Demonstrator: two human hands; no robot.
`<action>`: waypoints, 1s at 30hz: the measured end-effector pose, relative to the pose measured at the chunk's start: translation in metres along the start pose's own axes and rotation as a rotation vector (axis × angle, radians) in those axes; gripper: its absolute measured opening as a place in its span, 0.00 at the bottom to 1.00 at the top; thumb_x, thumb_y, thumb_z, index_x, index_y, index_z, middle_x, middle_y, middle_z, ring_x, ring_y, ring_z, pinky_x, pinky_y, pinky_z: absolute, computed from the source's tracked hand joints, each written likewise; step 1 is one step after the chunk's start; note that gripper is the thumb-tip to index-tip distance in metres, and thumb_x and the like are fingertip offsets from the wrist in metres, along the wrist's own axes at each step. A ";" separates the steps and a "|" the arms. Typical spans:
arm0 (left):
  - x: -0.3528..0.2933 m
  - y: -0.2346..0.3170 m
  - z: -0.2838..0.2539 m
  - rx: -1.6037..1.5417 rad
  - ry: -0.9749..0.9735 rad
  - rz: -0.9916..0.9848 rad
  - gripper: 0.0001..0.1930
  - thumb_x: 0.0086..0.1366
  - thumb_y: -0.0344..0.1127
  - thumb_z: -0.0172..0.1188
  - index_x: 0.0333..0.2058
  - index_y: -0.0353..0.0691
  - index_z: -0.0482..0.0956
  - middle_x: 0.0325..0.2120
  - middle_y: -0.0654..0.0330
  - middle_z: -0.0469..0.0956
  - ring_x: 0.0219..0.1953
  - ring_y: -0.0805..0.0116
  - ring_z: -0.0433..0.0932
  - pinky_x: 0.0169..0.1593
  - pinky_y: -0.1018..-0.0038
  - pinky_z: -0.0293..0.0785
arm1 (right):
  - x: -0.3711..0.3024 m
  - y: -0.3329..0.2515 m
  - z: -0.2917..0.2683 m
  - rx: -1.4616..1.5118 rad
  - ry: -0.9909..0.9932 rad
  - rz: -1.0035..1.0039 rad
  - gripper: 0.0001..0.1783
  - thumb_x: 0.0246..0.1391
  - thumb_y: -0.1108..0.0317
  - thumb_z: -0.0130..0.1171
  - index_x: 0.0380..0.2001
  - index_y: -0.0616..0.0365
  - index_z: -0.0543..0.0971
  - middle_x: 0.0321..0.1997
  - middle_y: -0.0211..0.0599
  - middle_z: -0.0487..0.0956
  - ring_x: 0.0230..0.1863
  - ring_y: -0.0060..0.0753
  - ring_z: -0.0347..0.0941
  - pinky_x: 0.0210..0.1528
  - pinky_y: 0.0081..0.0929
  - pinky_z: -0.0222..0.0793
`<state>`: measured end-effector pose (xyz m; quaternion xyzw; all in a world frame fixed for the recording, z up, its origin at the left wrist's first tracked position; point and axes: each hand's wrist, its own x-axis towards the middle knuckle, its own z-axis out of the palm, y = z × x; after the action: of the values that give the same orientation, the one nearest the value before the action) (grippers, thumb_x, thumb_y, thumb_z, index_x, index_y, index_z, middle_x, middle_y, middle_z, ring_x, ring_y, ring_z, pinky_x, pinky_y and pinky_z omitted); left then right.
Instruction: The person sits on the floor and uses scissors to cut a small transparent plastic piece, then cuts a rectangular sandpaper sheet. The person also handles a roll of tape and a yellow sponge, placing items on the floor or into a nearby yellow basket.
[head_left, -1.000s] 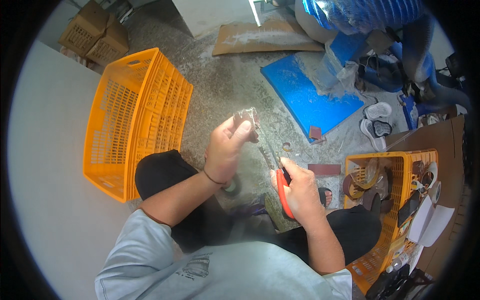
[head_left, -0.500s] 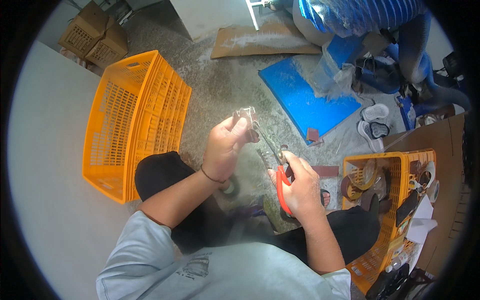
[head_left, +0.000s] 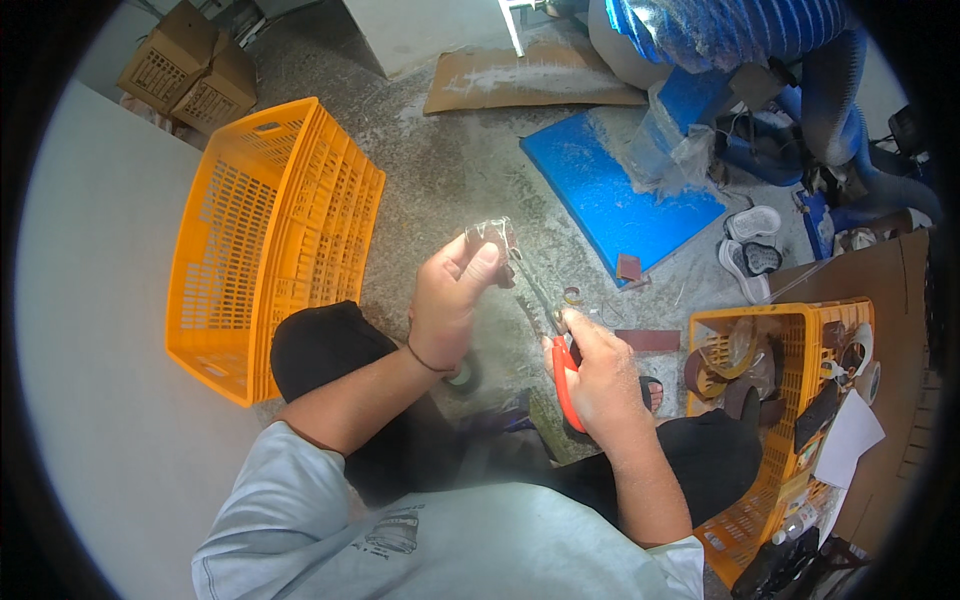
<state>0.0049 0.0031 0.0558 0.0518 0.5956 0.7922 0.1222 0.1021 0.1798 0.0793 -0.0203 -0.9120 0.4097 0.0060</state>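
Observation:
Red-handled scissors [head_left: 566, 385] are gripped in my right hand [head_left: 603, 378], their blades spread apart and pointing up and left. The blade tips come close to a small brownish piece with a pale, glinting edge [head_left: 490, 234], pinched between the thumb and fingers of my left hand [head_left: 448, 293]. Whether the piece is one thing or several layers I cannot make out, and my fingers hide part of it. Below the blades, a small curled brown scrap [head_left: 571, 295] shows near the scissors' pivot.
A tall yellow crate [head_left: 320, 200] stands at the left. At the right, another yellow crate [head_left: 752, 316] holds tape-like rolls. A reddish-brown strip [head_left: 648, 341] lies beside my right hand. Farther off are a blue board [head_left: 610, 200], sandals [head_left: 750, 240] and a cardboard sheet [head_left: 530, 80].
The scissors' blades have spread wider, and a curled scrap shows below them. My left hand still holds the brownish piece in nearly the same place.

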 end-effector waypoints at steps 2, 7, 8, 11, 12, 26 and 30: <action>-0.001 -0.002 0.002 0.011 0.022 -0.007 0.18 0.72 0.42 0.57 0.49 0.32 0.78 0.36 0.63 0.80 0.38 0.76 0.76 0.46 0.76 0.72 | -0.001 0.000 0.002 -0.025 -0.014 0.003 0.19 0.56 0.68 0.65 0.48 0.68 0.77 0.35 0.56 0.80 0.36 0.55 0.79 0.39 0.39 0.73; -0.001 -0.006 0.006 -0.025 0.074 -0.013 0.17 0.72 0.41 0.57 0.50 0.31 0.78 0.37 0.63 0.80 0.38 0.76 0.76 0.46 0.76 0.73 | -0.001 0.001 0.009 -0.015 -0.012 -0.005 0.16 0.57 0.68 0.63 0.45 0.68 0.76 0.32 0.57 0.79 0.34 0.57 0.79 0.36 0.41 0.73; -0.001 -0.007 0.006 -0.023 0.068 -0.021 0.17 0.72 0.41 0.57 0.50 0.31 0.78 0.37 0.63 0.80 0.38 0.76 0.76 0.46 0.76 0.73 | -0.001 0.001 0.010 0.021 -0.007 -0.007 0.15 0.57 0.68 0.63 0.44 0.67 0.76 0.31 0.57 0.79 0.33 0.56 0.79 0.35 0.41 0.72; 0.000 -0.009 0.006 -0.019 0.073 -0.014 0.17 0.72 0.41 0.57 0.49 0.31 0.78 0.38 0.63 0.80 0.37 0.75 0.77 0.46 0.76 0.73 | -0.001 0.001 0.008 0.118 -0.043 0.028 0.15 0.57 0.68 0.63 0.42 0.67 0.76 0.28 0.56 0.78 0.28 0.53 0.77 0.33 0.40 0.71; 0.000 -0.010 0.005 -0.017 0.071 -0.009 0.17 0.72 0.41 0.57 0.49 0.31 0.78 0.38 0.63 0.80 0.37 0.75 0.77 0.46 0.76 0.73 | -0.001 0.002 0.007 0.161 -0.081 0.058 0.15 0.57 0.68 0.64 0.42 0.67 0.76 0.27 0.55 0.77 0.27 0.52 0.76 0.32 0.39 0.71; -0.003 -0.009 0.009 -0.189 -0.013 -0.004 0.19 0.72 0.40 0.59 0.52 0.30 0.71 0.44 0.56 0.80 0.43 0.71 0.80 0.50 0.72 0.77 | 0.006 -0.011 0.005 0.137 0.013 0.093 0.31 0.51 0.60 0.72 0.53 0.64 0.74 0.38 0.46 0.77 0.36 0.40 0.75 0.41 0.35 0.72; -0.004 -0.012 0.008 -0.132 -0.028 -0.010 0.20 0.71 0.41 0.60 0.53 0.30 0.70 0.45 0.56 0.80 0.44 0.71 0.80 0.50 0.71 0.77 | 0.008 -0.016 0.000 0.091 -0.029 0.101 0.35 0.50 0.56 0.72 0.56 0.64 0.72 0.40 0.47 0.76 0.39 0.42 0.75 0.43 0.36 0.72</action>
<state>0.0126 0.0127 0.0472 0.0515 0.5404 0.8285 0.1376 0.0934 0.1691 0.0911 -0.0599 -0.8903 0.4505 -0.0271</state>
